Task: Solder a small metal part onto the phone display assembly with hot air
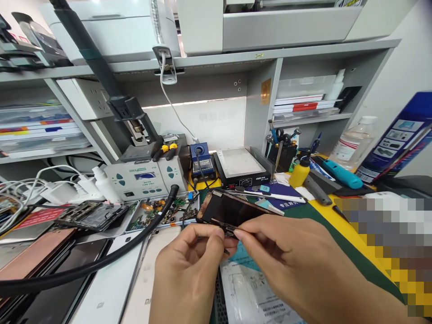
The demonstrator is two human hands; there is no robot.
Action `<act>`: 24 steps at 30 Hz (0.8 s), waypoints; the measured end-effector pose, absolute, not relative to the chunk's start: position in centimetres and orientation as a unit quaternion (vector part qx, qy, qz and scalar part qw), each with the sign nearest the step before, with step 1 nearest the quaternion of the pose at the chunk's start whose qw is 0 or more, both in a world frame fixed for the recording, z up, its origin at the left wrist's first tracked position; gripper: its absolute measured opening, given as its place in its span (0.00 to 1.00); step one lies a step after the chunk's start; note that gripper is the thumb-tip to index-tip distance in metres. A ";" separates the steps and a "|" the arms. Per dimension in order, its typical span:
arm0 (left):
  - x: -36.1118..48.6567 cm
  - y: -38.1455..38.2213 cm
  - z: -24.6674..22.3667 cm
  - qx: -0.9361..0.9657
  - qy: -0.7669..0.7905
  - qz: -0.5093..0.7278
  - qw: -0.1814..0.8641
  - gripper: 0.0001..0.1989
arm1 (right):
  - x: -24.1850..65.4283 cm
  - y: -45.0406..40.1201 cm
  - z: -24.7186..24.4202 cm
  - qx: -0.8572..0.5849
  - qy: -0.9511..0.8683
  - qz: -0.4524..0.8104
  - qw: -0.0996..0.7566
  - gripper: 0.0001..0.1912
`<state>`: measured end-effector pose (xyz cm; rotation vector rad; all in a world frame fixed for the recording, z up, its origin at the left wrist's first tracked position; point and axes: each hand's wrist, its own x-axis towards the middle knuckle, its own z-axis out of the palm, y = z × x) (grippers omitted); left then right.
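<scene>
An opened phone (236,210), dark with coppery patches along its rim, is held tilted above the bench in front of me. My left hand (195,265) pinches its near edge between thumb and bent fingers. Close beside it, my right hand (286,252) grips the near right part of the phone, with thumb and index fingertip at the same edge. A small part at the fingertips is too tiny to name. Below the hands lies a clear plastic bag (256,292) with printed labels.
Several phones (111,270) lie at left, crossed by a thick black hose (141,240). Behind are a tray of circuit boards (162,211), a rework station (148,177) and a heating plate (241,164). A yellow bottle (299,173) and a blue-handled tool (342,173) stand or lie at right.
</scene>
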<state>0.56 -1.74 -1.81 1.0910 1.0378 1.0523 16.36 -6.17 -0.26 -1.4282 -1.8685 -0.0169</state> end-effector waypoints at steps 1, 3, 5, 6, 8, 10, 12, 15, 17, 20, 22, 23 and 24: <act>0.6 -1.7 -1.9 0.475 0.448 0.453 0.607 0.15 | 16.4 -6.2 -0.3 -0.559 -0.733 -0.006 0.388 0.08; 0.6 -1.6 -1.9 0.483 0.444 0.449 0.607 0.15 | 16.4 -6.2 -0.3 -0.556 -0.733 -0.002 0.393 0.08; 0.6 -1.5 -2.0 0.488 0.442 0.449 0.604 0.15 | 16.5 -6.2 -0.3 -0.555 -0.732 0.000 0.395 0.08; 0.6 -1.5 -2.0 0.489 0.442 0.449 0.603 0.15 | 16.5 -6.2 -0.3 -0.554 -0.734 -0.001 0.393 0.08; 0.6 -1.5 -1.9 0.488 0.443 0.450 0.602 0.15 | 16.5 -6.3 -0.4 -0.554 -0.736 -0.007 0.389 0.08; 0.5 -1.6 -1.9 0.490 0.443 0.450 0.600 0.15 | 16.5 -6.3 -0.5 -0.548 -0.739 -0.020 0.391 0.08; 0.5 -1.6 -1.8 0.494 0.440 0.451 0.599 0.14 | 16.4 -6.2 -0.6 -0.540 -0.742 -0.036 0.396 0.08; 0.4 -1.6 -1.7 0.496 0.435 0.454 0.599 0.15 | 16.4 -6.1 -0.8 -0.529 -0.746 -0.059 0.399 0.08; 0.6 -1.7 -1.6 0.492 0.435 0.456 0.600 0.15 | 16.3 -6.0 -0.8 -0.528 -0.747 -0.067 0.398 0.08; 0.9 -2.0 -1.2 0.475 0.443 0.475 0.594 0.13 | 16.3 -6.0 -0.7 -0.526 -0.746 -0.087 0.399 0.08; 1.2 -2.3 -1.0 0.462 0.450 0.486 0.589 0.13 | 16.2 -6.0 -0.5 -0.523 -0.748 -0.091 0.399 0.08; 1.3 -2.3 -0.9 0.459 0.453 0.487 0.589 0.13 | 16.2 -6.0 -0.4 -0.521 -0.749 -0.089 0.401 0.09; 1.3 -2.4 -0.8 0.457 0.456 0.488 0.587 0.13 | 16.2 -6.0 -0.4 -0.520 -0.749 -0.084 0.403 0.09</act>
